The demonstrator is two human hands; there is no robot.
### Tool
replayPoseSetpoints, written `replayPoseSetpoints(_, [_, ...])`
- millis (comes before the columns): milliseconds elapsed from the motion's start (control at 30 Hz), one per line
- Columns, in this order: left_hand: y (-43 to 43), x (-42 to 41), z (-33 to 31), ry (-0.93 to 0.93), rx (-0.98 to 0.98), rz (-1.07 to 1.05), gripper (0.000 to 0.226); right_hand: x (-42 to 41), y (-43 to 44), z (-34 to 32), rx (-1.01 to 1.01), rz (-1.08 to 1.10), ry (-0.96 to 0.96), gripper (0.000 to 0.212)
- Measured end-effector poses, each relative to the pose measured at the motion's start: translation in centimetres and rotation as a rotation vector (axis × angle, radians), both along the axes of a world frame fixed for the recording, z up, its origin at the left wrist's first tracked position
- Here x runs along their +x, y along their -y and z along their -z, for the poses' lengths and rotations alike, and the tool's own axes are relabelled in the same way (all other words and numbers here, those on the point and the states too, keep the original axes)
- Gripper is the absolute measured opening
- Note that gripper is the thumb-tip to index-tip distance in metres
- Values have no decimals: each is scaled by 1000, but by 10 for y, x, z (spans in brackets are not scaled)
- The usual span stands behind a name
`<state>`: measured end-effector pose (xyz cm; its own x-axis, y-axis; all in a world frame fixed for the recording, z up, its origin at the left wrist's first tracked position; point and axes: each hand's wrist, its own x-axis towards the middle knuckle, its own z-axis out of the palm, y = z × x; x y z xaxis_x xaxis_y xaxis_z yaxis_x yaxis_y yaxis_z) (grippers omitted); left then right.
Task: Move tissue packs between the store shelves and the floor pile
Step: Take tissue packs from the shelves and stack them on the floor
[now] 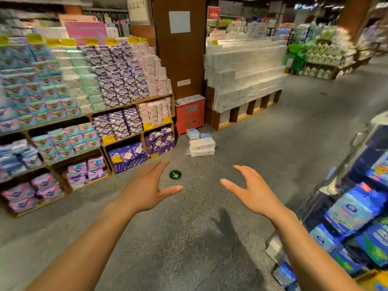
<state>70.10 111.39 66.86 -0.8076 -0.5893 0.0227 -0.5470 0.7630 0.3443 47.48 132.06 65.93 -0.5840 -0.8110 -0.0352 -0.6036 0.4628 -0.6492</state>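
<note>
A small pile of white and pale blue tissue packs [201,143] lies on the grey floor beside a red cabinet. My left hand [150,189] and my right hand [253,191] reach forward side by side above the floor, palms facing each other, fingers straight, holding nothing. Both hands are well short of the pile. Wooden shelves [123,141] on the left carry purple, pink and blue-green packs. A big stack of white tissue packs [243,74] stands on a wooden display behind the pile.
A brown pillar [180,59] rises behind the red cabinet [190,114]. A shelf with blue packs [357,208] crowds the right edge. A round green arrow marker [175,174] sits on the floor between my hands. An open aisle runs to the far right.
</note>
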Motion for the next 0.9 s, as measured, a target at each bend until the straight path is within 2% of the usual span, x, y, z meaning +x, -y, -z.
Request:
replayPoseSetpoints(133, [61, -76, 8, 10, 50, 7, 107, -74, 63, 4, 50, 31, 12, 89])
replayPoseSetpoints(267, [122, -139, 28, 6, 77, -8, 105, -126, 124, 7, 99, 31, 23, 105])
replayPoseSetpoints(467, [247, -236, 64, 25, 143, 12, 104, -218, 238, 36, 124, 16, -6, 71])
replayPoseSetpoints(667, [394, -353, 76, -2, 135, 101, 121, -326, 375, 50, 143, 159, 67, 90])
replayPoseSetpoints(733, [437, -394, 75, -7, 122, 139, 128, -360, 411, 48, 126, 174, 70, 87])
replayPoseSetpoints(900, [518, -491, 73, 22, 133, 217, 126, -447, 482, 51, 142, 213, 37, 73])
